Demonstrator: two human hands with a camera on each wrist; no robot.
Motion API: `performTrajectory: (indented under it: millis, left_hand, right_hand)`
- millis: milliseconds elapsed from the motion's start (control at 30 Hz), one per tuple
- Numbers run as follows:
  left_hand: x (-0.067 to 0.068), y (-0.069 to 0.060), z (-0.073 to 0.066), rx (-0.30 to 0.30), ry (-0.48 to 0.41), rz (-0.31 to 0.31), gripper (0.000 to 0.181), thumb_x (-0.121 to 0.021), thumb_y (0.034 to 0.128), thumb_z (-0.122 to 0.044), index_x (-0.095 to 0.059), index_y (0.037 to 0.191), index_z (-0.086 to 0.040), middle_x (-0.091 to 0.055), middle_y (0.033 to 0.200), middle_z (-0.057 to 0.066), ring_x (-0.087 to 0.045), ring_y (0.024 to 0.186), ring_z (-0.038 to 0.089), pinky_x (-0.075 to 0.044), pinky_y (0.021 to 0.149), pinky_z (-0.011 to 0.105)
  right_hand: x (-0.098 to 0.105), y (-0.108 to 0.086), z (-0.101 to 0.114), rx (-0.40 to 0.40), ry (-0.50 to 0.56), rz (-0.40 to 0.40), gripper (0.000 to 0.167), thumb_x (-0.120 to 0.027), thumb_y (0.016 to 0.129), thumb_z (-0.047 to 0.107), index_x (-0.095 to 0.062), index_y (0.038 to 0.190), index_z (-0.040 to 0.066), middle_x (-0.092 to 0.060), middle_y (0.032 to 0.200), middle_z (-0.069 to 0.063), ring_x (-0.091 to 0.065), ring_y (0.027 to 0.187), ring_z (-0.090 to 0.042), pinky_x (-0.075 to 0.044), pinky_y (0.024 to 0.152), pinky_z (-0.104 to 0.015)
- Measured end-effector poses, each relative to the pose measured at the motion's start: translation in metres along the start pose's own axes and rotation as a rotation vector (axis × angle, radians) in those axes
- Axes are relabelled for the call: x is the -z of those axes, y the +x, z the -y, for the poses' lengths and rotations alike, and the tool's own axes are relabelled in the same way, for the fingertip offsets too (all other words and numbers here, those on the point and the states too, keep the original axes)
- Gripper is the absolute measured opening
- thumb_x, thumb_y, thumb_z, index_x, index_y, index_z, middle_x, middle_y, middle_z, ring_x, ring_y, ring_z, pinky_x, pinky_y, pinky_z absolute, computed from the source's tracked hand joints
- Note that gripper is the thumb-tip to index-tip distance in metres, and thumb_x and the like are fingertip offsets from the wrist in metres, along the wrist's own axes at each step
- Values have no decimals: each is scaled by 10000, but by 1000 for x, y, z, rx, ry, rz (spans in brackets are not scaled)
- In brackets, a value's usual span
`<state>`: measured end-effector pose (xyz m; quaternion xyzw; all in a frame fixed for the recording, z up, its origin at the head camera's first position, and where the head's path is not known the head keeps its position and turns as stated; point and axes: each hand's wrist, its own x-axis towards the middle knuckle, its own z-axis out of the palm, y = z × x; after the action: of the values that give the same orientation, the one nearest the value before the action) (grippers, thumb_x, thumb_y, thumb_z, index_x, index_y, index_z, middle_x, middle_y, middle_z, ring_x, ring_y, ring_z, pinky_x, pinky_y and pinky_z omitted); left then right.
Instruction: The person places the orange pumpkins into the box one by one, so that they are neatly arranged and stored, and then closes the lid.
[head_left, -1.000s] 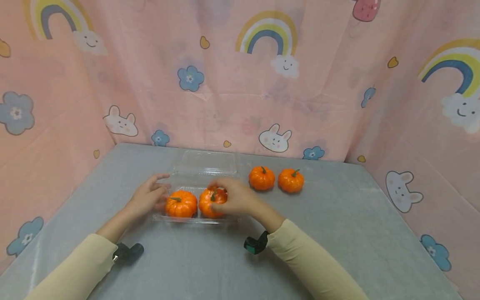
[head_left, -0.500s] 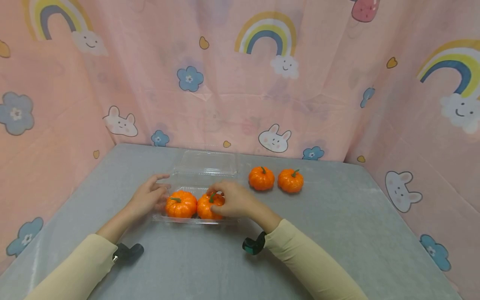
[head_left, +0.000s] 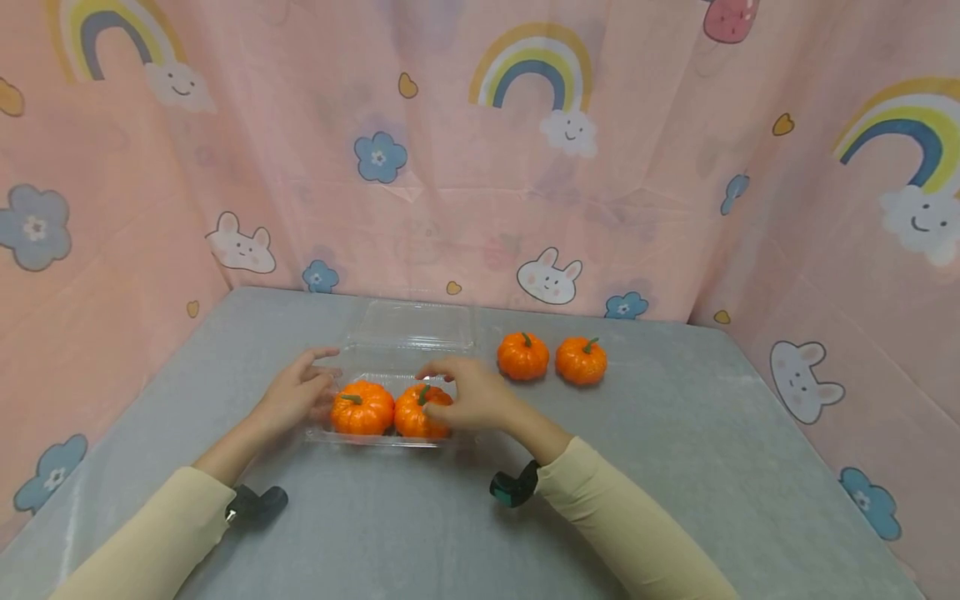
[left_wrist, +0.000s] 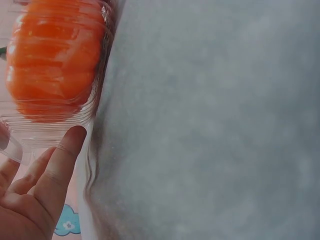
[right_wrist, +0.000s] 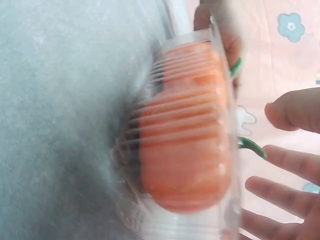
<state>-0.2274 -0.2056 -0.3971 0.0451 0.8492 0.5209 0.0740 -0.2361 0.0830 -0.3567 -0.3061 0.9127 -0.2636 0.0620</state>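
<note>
Two small orange pumpkins sit side by side in a clear plastic clamshell box, its lid folded back. The left pumpkin has its stem tipped leftward; the right pumpkin is partly covered by my right hand. In the right wrist view, the fingers of that hand are spread over the box, apart from the pumpkin's body and close to its green stem. My left hand lies at the box's left end, fingers extended, with a fingertip at the ribbed plastic wall.
Two more orange pumpkins, one nearer the box and one farther right, stand on the grey table. A pink patterned curtain encloses the table at the back and sides.
The right pumpkin has shifted slightly left, against the other one. My right hand has loosened from it and moved a little up and right. The left hand stays still.
</note>
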Motion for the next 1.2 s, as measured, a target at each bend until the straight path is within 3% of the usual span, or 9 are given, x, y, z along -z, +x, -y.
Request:
performTrajectory:
  millis: [433, 1200]
  left_hand:
    - [0, 0, -1, -11, 20, -6, 494, -394, 1018, -218, -288, 1489, -116, -450, 1426, 277, -620, 1106, 374, -595, 785, 365]
    - [-1, 0, 1, -7, 29, -8, 500, -388, 1015, -219, -280, 1494, -127, -441, 1437, 270, -611, 1119, 380, -593, 794, 376]
  right_hand:
    - [24, -11, -1, -29, -4, -105, 470, -699, 819, 396, -604, 1265, 283, -590, 1333, 35, -589, 1155, -261, -518, 917, -436]
    - [73, -32, -26, -114, 104, -293, 516, -701, 827, 384, -580, 1309, 245, -542, 1397, -17, -530, 1247, -352, -477, 961, -578]
